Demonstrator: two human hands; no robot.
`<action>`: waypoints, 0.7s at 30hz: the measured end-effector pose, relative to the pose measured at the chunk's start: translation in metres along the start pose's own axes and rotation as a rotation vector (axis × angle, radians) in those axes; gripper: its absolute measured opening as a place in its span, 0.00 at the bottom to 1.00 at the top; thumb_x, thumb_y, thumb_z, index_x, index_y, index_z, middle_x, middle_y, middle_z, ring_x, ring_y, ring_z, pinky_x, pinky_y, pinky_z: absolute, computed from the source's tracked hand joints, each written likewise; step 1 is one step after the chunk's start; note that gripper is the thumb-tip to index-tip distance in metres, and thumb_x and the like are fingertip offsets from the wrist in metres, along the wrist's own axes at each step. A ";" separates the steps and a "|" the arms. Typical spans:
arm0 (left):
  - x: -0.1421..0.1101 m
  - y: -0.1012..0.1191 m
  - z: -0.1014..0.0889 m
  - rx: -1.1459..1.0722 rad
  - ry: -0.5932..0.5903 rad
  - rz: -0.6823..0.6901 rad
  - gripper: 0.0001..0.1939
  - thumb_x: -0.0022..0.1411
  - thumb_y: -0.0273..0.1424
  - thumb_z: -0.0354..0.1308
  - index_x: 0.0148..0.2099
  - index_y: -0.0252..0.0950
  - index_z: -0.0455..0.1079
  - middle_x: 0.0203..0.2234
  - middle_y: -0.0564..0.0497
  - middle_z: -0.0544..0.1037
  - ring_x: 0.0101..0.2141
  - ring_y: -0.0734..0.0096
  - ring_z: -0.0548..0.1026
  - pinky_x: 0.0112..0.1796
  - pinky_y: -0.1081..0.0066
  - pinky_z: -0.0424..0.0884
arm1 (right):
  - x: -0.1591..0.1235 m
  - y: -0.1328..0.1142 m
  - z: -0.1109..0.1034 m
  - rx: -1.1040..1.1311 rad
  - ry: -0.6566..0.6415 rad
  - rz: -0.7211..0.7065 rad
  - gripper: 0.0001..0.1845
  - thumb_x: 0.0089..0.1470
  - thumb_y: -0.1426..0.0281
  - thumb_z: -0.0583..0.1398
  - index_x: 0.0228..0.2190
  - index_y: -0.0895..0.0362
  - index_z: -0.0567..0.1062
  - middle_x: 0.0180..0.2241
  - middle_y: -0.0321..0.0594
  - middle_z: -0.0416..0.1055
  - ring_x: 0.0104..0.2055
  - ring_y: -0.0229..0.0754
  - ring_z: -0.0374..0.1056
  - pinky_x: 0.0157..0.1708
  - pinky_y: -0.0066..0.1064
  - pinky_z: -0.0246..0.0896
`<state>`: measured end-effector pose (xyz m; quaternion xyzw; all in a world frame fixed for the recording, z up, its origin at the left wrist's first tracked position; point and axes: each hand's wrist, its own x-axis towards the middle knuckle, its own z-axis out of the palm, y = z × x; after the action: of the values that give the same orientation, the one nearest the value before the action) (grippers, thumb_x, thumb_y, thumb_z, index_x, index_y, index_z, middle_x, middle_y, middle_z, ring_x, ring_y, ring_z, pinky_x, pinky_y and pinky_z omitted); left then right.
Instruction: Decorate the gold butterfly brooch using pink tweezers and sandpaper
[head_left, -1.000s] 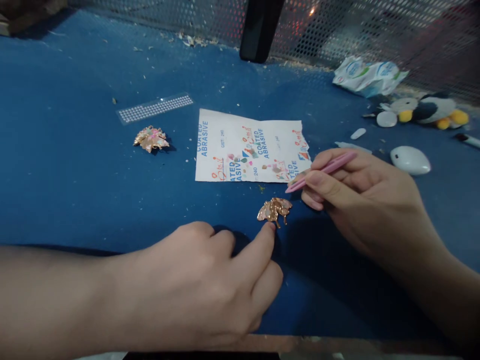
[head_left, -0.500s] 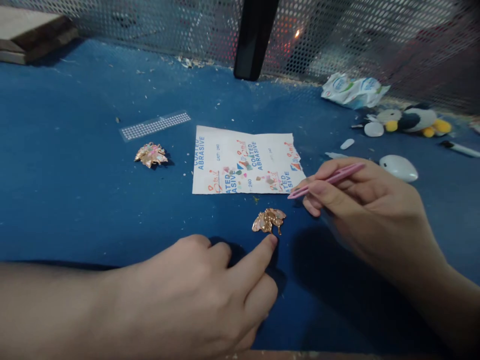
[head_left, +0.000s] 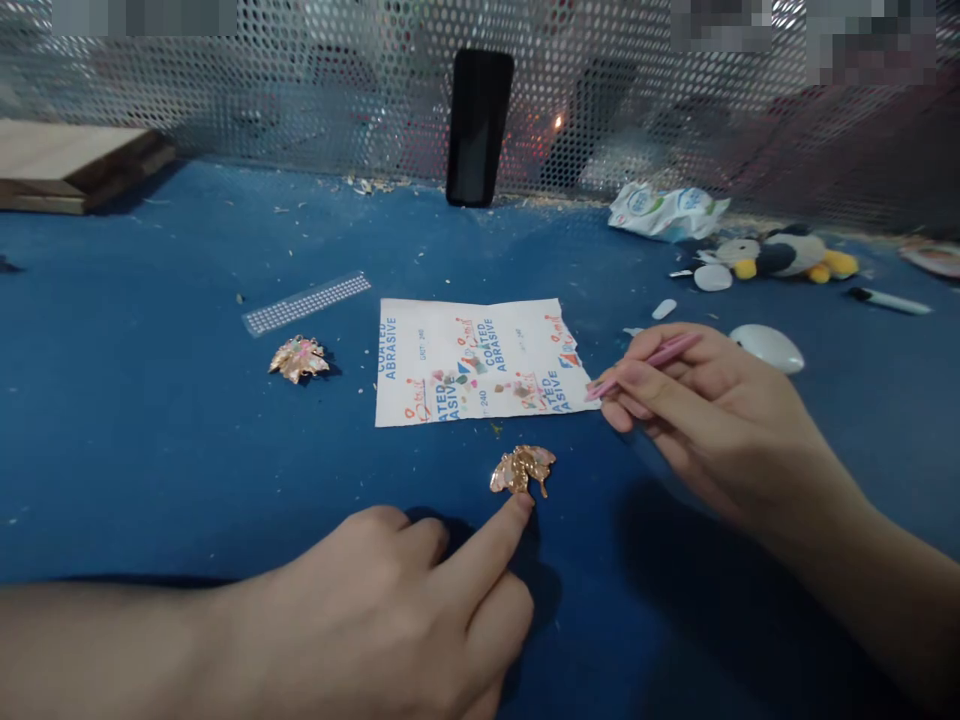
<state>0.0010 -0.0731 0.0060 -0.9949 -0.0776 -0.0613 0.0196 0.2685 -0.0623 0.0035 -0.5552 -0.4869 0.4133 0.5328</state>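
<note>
My left hand (head_left: pixel 420 610) stretches its index finger to the lower edge of a gold butterfly ornament (head_left: pixel 523 470) with pale pink wings; the fingertip touches it and the other fingers are curled, with nothing visible in them. My right hand (head_left: pixel 720 405) is closed around pink tweezers (head_left: pixel 649 362), whose tips point left by the right edge of a piece of sandpaper (head_left: pixel 412 355), printed back up. Small coloured flakes (head_left: pixel 461 385) lie on this sheet. To the left rests a second gold ornament (head_left: pixel 298 359), leaf-shaped with pinkish patches, below a strip of tiny gems (head_left: pixel 307 303).
A black phone (head_left: pixel 480 130) leans against the perforated metal screen (head_left: pixel 337 100). Wooden board (head_left: pixel 75 165) at back left. At right are a crumpled white packet (head_left: pixel 667 212), a plush toy (head_left: pixel 795 254), a pen (head_left: pixel 891 300) and a white rounded case (head_left: pixel 766 348). Crumbs dot the blue tabletop (head_left: pixel 150 420).
The camera view has tilted up, so the whole phone now shows and things sit lower in the picture. Both hands keep nearly the same pose; the tweezers have drawn slightly closer to the sandpaper.
</note>
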 end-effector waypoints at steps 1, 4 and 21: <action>0.000 0.000 0.000 0.002 -0.016 0.003 0.08 0.71 0.32 0.48 0.40 0.38 0.67 0.59 0.37 0.77 0.18 0.67 0.72 0.14 0.63 0.69 | 0.000 0.000 0.000 0.012 0.004 -0.010 0.09 0.54 0.67 0.71 0.33 0.53 0.76 0.26 0.37 0.78 0.24 0.34 0.70 0.27 0.26 0.63; 0.001 0.000 -0.001 0.014 -0.033 0.018 0.09 0.71 0.32 0.48 0.38 0.38 0.66 0.58 0.35 0.77 0.20 0.66 0.75 0.14 0.64 0.69 | 0.001 -0.001 -0.001 0.037 0.014 -0.031 0.08 0.55 0.69 0.70 0.33 0.53 0.75 0.26 0.36 0.78 0.25 0.34 0.70 0.28 0.26 0.63; -0.010 0.000 -0.001 0.010 0.165 0.185 0.11 0.72 0.31 0.52 0.44 0.35 0.76 0.52 0.39 0.82 0.19 0.70 0.73 0.15 0.67 0.66 | 0.003 -0.003 0.000 0.069 0.053 -0.099 0.10 0.49 0.82 0.65 0.28 0.54 0.74 0.25 0.33 0.71 0.25 0.33 0.67 0.23 0.28 0.58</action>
<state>-0.0090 -0.0751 0.0062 -0.9893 0.0158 -0.1404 0.0364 0.2691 -0.0593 0.0063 -0.5224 -0.4852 0.3881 0.5840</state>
